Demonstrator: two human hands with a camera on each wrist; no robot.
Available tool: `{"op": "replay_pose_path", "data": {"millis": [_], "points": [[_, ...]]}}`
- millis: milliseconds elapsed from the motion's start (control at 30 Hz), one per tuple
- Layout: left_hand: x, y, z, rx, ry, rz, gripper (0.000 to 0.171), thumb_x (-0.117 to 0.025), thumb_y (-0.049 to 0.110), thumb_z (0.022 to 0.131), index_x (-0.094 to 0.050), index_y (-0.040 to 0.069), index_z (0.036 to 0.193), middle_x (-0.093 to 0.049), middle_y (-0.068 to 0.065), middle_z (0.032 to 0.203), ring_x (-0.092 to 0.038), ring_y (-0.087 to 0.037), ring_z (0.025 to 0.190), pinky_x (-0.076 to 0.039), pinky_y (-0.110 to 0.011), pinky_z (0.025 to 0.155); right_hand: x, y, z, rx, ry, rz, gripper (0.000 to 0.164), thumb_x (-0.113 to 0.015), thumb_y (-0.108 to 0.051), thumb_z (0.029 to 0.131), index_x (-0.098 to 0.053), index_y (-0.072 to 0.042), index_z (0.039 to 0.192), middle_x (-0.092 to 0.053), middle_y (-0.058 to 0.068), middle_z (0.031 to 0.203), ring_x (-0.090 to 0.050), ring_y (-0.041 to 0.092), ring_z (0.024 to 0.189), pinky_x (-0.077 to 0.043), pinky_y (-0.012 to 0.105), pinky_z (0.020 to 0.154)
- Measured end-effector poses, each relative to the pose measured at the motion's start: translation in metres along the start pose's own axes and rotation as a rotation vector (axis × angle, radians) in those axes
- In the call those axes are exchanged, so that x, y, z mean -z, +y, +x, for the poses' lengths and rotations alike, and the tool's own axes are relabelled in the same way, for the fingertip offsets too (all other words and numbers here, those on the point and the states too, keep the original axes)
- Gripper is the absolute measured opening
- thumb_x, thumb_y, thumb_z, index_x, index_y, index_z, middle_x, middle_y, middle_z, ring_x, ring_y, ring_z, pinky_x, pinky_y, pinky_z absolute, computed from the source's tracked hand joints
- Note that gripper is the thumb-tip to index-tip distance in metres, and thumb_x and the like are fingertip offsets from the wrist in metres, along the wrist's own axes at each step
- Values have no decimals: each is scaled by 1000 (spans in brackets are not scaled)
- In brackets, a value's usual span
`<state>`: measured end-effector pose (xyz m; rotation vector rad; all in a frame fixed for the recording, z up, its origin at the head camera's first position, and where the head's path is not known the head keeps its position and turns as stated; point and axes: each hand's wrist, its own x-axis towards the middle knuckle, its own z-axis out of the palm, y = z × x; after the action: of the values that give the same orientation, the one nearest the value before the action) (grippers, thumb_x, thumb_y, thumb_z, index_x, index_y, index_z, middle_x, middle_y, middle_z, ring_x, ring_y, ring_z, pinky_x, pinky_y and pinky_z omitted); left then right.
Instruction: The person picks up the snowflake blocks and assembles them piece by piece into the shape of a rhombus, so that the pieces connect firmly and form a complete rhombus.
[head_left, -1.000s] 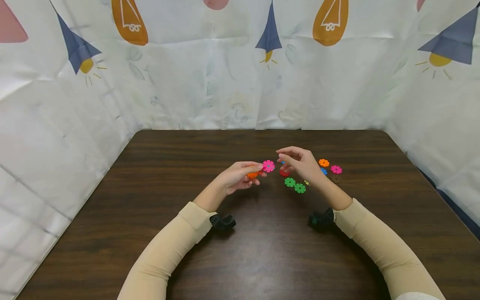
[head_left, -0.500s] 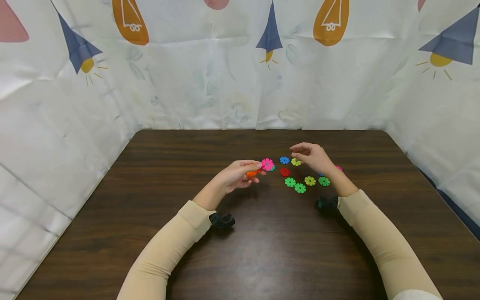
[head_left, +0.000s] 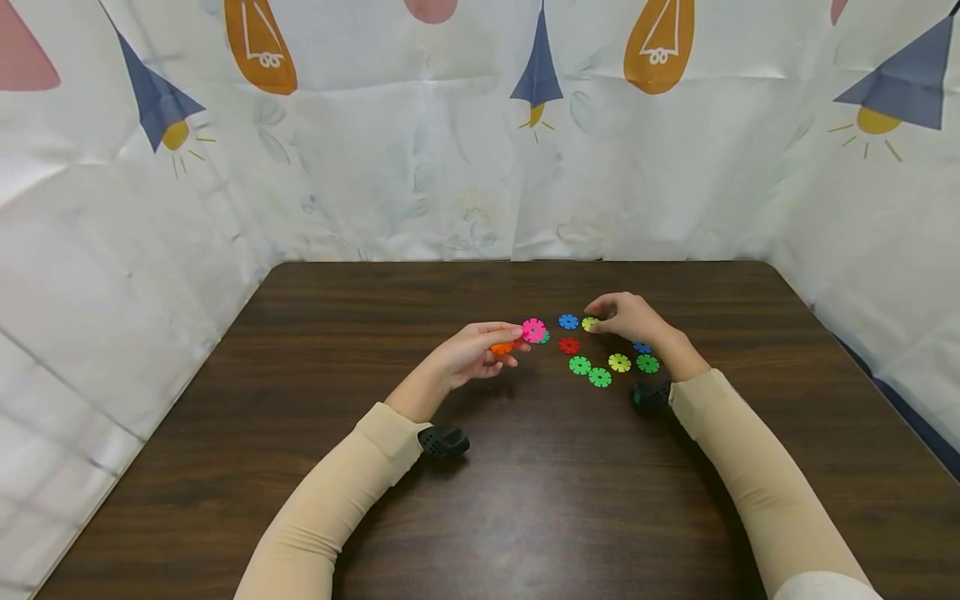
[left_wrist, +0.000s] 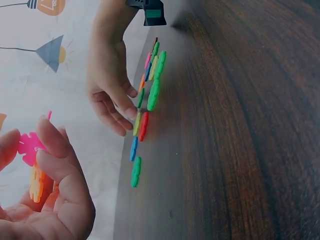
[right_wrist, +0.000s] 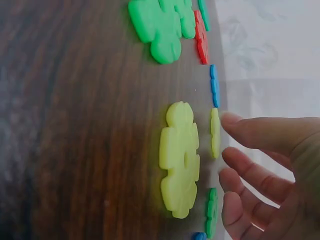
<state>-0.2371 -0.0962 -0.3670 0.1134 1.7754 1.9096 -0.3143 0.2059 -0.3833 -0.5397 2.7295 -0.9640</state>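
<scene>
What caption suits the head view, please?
Left hand holds a pink disc and an orange disc; right hand at a yellow disc.

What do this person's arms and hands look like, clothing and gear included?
The left hand and right hand wear no gloves. The left sleeve and right sleeve are plain beige. A black left wrist device and black right wrist device show; the latter bears a green patch.

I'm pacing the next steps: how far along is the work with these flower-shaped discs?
Looks done: the pink disc and orange disc are off the table, in the left hand; whether they are joined, I can't tell. In hand: the right hand is poised at the far yellow disc, not yet lifted. Apparently left: the red disc, near yellow disc, green discs and blue discs, all on the table.
</scene>
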Motion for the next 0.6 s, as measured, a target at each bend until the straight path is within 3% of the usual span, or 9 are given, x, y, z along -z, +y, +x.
{"op": "replay_pose_path", "data": {"millis": [300, 600], "points": [[-1, 0, -2, 14, -1, 4, 27, -60, 18, 106, -65, 1, 126, -73, 3, 93, -63, -8, 67, -47, -17, 58, 0, 0, 3, 1, -35, -14, 36, -69, -6, 97, -64, 5, 132, -61, 26, 132, -56, 43, 120, -47, 57, 98], [-2, 0, -2, 14, 2, 25, 33, -58, 16, 106, -60, 1, 135, -73, 3, 96, -63, -9, 69, -47, -17, 59, 3, -2, 5, -20, -43, 0, 39, -71, -6, 96, -64, 4, 133, -59, 27, 126, -55, 41, 112, -48, 55, 93]]}}
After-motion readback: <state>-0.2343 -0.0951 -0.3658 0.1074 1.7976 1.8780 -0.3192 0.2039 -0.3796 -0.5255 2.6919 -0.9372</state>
